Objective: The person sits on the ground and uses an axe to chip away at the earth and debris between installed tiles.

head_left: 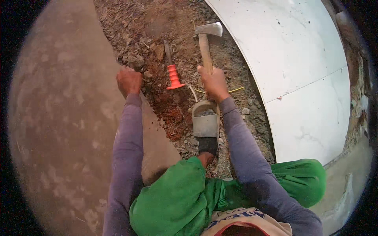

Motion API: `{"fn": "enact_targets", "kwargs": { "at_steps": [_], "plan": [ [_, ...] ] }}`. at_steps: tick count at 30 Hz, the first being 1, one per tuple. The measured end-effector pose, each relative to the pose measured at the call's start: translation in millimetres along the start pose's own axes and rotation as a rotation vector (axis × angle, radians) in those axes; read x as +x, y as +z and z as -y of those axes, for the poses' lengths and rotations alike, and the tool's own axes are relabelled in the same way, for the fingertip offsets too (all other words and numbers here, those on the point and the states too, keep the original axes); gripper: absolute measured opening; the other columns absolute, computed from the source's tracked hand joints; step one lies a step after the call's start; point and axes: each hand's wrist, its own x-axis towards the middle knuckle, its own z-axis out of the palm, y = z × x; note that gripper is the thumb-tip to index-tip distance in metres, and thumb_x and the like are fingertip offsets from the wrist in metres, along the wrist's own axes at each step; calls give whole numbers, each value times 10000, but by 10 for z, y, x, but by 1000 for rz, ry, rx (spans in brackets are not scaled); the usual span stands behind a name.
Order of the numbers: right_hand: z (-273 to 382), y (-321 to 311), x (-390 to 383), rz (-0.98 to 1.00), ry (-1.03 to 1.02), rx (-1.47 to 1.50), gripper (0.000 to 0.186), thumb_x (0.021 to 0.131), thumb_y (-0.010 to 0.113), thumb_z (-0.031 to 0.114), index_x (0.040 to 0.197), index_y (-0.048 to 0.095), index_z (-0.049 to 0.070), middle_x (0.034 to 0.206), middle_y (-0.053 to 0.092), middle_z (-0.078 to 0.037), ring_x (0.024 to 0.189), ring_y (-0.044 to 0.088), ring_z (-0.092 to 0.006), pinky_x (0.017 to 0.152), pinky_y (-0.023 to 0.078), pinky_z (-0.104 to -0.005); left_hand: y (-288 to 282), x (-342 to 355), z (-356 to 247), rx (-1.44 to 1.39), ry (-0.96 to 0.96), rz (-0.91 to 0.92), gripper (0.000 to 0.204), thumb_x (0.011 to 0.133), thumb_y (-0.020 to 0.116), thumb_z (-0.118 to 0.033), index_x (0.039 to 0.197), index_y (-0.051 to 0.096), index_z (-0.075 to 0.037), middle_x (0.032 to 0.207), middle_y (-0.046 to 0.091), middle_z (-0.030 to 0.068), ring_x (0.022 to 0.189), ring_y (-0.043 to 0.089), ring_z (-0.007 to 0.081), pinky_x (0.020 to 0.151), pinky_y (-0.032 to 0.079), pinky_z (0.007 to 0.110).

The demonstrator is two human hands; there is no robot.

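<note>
My right hand (214, 83) is wrapped round the wooden handle of a hatchet (205, 49), whose metal head points away from me over the rubble. Over the edge of the concrete slab, my left hand (129, 81) is closed, knuckles up, beside loose stones. Whatever its fingers hold, if anything, is hidden. Between my two hands a chisel (173, 76) with a ribbed orange-red grip and hand guard lies on the broken ground, its steel shaft pointing away. Neither hand touches it.
A smooth concrete slab (67, 129) borders the rubble strip (157, 19) on the left, large white tiles (303, 102) on the right. My sandalled foot (205, 126) stands just below the right hand. A thin yellow strip (236, 89) and a pale stick (192, 93) lie nearby.
</note>
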Motion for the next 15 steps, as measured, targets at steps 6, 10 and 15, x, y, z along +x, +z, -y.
{"fn": "enact_targets", "kwargs": {
  "at_steps": [6,10,15],
  "plan": [
    [224,-160,-89,12,16,-35,413,956,648,418,848,673,20,602,559,-10,542,554,-103,494,436,-331,-320,13,-456,-489,-123,-336,565,902,704,-321,1364,516,-54,1310,563,223,1211,550,388,1005,460,512],
    [-83,-35,92,35,-285,-205,297,987,577,329,958,735,79,643,606,-46,570,599,-166,522,475,-361,-31,238,-267,-310,-41,-211,551,901,705,-287,1361,516,-49,1270,569,194,1153,559,340,950,467,470],
    [-224,232,132,15,-277,-111,237,923,628,301,919,691,72,754,671,-166,654,651,-353,591,507,-459,-213,339,-451,-499,21,-72,535,899,705,-244,1357,515,-42,1220,576,157,1081,571,280,882,475,418]
  ]
}}
